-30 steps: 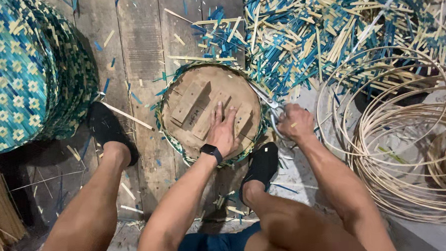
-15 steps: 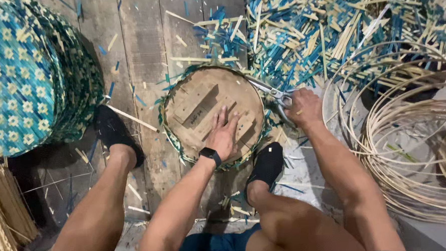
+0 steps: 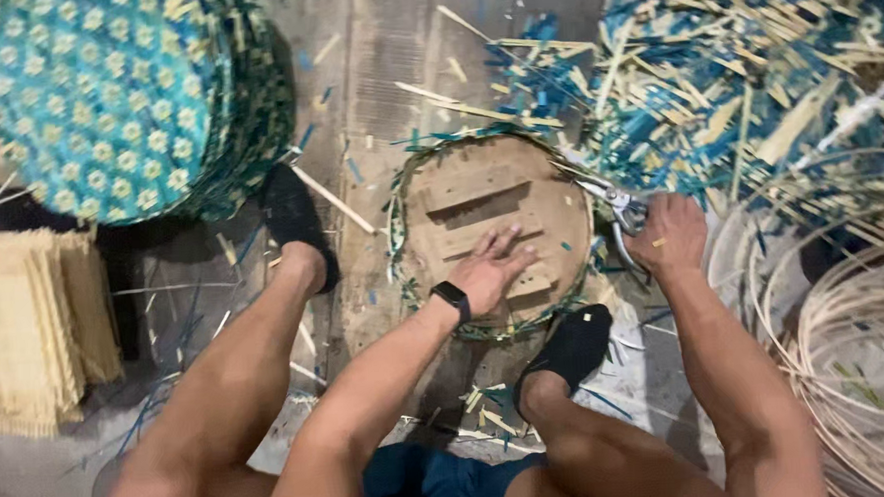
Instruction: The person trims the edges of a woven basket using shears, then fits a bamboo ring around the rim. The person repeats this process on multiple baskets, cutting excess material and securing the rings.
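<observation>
No packages, labels or signs showed anywhere in the view. The one screen was the small dark face of the black smartwatch (image 3: 450,297) strapped on the left wrist, sitting just below the round wooden disc; it was a rounded rectangle, black and unlit, angled up toward the camera, and nothing could be made out on it.
</observation>
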